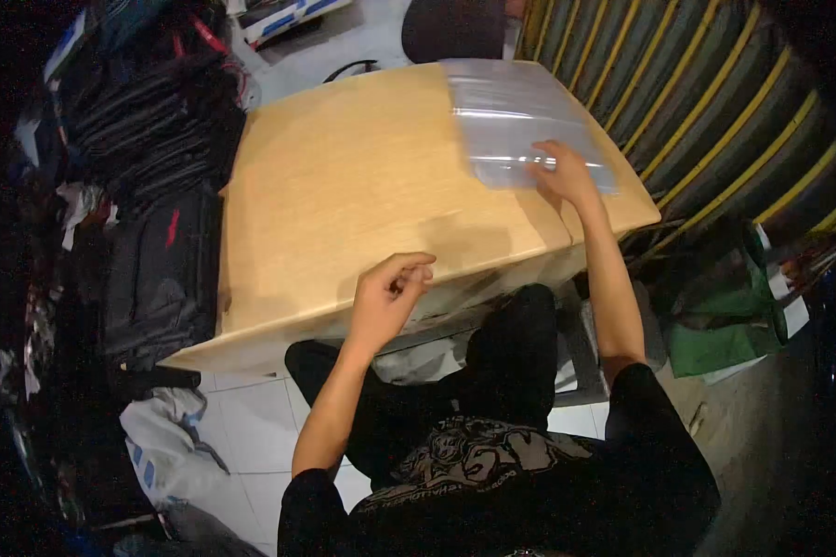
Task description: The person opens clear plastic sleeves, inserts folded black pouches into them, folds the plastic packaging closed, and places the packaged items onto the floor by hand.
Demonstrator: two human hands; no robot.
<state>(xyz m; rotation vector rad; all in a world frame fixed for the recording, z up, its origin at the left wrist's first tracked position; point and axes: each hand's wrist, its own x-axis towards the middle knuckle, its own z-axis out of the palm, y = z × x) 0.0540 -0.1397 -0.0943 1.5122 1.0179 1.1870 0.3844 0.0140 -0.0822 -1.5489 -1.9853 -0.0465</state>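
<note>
A pile of clear plastic sheets or bags (520, 116) lies flat on the right part of the light wooden table (344, 176). My right hand (563, 174) is over the near edge of this plastic, fingers bent and apart; whether the fingertips touch it I cannot tell. Nothing shows in its grasp. My left hand (390, 290) hovers by the table's front edge, loosely curled, with a gap between thumb and index finger and nothing visible inside.
Stacked black fabric bags (163, 269) border the table on the left. Yellow-edged dark ribbed material (687, 84) stands along the right, above a green bag (724, 325). A dark seat (452, 28) is behind the table. White plastic (167, 436) lies on the tiled floor.
</note>
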